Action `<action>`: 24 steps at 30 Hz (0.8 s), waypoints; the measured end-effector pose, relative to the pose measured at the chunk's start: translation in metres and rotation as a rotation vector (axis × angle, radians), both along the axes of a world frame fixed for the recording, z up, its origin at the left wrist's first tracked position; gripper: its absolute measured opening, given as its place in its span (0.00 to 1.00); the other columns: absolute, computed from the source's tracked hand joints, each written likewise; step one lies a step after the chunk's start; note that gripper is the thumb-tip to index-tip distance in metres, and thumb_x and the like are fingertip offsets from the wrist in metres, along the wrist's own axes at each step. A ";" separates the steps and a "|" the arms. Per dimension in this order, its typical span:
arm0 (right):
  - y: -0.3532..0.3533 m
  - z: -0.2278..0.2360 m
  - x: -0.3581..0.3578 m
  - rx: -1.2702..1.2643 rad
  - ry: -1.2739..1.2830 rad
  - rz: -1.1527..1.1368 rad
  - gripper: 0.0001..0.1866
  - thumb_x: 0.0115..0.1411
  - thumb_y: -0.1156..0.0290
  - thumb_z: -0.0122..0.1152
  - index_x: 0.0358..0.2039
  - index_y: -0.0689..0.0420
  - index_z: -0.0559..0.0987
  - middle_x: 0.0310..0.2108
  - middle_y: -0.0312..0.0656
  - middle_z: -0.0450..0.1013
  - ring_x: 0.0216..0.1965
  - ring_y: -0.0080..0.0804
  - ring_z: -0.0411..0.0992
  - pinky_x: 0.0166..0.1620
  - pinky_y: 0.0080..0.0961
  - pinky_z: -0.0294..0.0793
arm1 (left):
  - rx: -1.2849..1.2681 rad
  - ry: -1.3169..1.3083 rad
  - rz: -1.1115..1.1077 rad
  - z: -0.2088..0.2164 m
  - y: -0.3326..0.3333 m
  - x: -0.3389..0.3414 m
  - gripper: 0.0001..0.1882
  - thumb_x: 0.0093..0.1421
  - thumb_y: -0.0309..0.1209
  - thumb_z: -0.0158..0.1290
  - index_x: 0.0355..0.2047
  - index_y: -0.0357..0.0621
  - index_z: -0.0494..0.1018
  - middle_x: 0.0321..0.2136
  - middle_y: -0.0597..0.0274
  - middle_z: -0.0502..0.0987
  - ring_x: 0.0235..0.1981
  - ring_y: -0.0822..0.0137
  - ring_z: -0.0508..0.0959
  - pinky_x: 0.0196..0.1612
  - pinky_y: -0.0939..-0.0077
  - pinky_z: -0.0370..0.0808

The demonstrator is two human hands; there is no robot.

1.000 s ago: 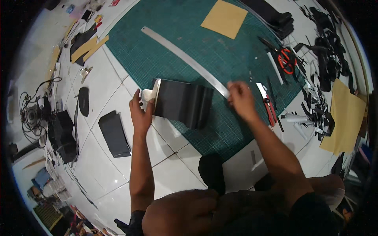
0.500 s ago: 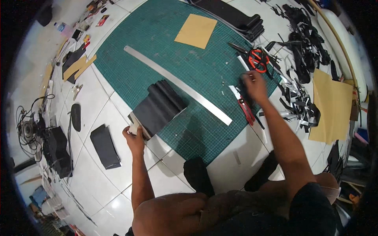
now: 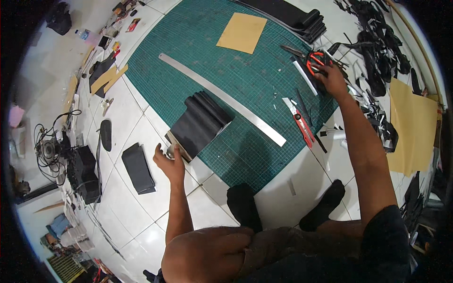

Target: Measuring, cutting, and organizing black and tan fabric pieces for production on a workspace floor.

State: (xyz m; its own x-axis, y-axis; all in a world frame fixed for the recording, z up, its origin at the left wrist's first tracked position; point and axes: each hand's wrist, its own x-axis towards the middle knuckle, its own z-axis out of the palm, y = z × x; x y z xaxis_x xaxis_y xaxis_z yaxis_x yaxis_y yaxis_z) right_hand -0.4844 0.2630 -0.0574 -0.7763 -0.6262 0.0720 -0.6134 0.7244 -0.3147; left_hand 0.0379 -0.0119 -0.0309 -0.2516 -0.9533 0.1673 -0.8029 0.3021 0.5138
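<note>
Setting: a person sits on a white tiled floor point(image 3: 141, 118), seen from above, legs stretched forward in black socks.
Cutting mat: a large green cutting mat point(image 3: 212, 56) lies on the tiles ahead; it serves as the work surface and carries most of the items.
On the mat: a long metal ruler point(image 3: 222, 96) runs diagonally across it; a tan card sheet point(image 3: 241, 32) lies near the far edge; a red-handled utility knife point(image 3: 299, 120) rests near the right edge.
Black material: a folded, rippled black sheet point(image 3: 198, 123) lies at the mat's near left corner, partly over the tiles.
Left hand: the left hand point(image 3: 169, 162) reaches forward with the arm straight, fingers closed on the near end of the black sheet, where a pale backing strip shows.
Right hand: the right hand point(image 3: 332, 80) stretches far out to the right edge of the mat, palm down over the red-handled scissors point(image 3: 314, 60); it appears to touch them, though whether the fingers have closed on them cannot be told.
Right side: a heap of black scraps point(image 3: 373, 61) and a tan sheet point(image 3: 417, 127) lie beyond the right hand.
Left side: a flat black pouch point(image 3: 138, 168) rests on the tiles just beside the left hand; tangled cables and a black device point(image 3: 82, 172) lie further left.
</note>
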 end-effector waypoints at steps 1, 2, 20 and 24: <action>0.001 -0.001 -0.005 -0.010 -0.083 -0.001 0.18 0.57 0.61 0.63 0.45 0.56 0.80 0.48 0.56 0.71 0.47 0.52 0.72 0.48 0.41 0.71 | -0.165 -0.054 -0.104 0.007 0.003 -0.011 0.34 0.55 0.39 0.61 0.55 0.31 0.62 0.48 0.38 0.64 0.49 0.47 0.67 0.50 0.57 0.65; 0.005 -0.003 -0.007 -0.011 -0.079 0.001 0.18 0.57 0.61 0.63 0.45 0.56 0.80 0.48 0.56 0.71 0.47 0.52 0.72 0.48 0.41 0.71 | -0.140 -0.008 -0.174 0.013 0.006 -0.024 0.34 0.54 0.38 0.61 0.57 0.36 0.62 0.49 0.40 0.64 0.51 0.45 0.65 0.55 0.52 0.63; 0.023 0.023 -0.015 -0.208 -0.005 0.150 0.20 0.56 0.78 0.57 0.51 0.62 0.71 0.47 0.55 0.72 0.49 0.52 0.72 0.52 0.39 0.70 | 0.010 -0.693 -1.105 0.055 0.009 -0.166 0.32 0.47 0.47 0.61 0.51 0.44 0.73 0.58 0.56 0.67 0.66 0.54 0.57 0.68 0.38 0.37; -0.004 0.005 -0.041 0.154 -0.023 0.137 0.24 0.52 0.77 0.59 0.51 0.59 0.70 0.46 0.53 0.73 0.49 0.51 0.72 0.51 0.43 0.69 | -0.011 -0.587 -1.104 0.050 0.010 -0.165 0.28 0.48 0.43 0.62 0.49 0.45 0.75 0.56 0.57 0.69 0.65 0.55 0.60 0.68 0.38 0.37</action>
State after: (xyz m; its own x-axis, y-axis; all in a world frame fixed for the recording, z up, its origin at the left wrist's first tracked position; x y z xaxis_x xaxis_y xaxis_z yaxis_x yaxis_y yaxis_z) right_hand -0.5256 0.2592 -0.0520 -0.6836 -0.7282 -0.0493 -0.7033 0.6753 -0.2222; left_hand -0.1271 -0.0021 0.0193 -0.9544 -0.1854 -0.2338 -0.2253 0.9615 0.1572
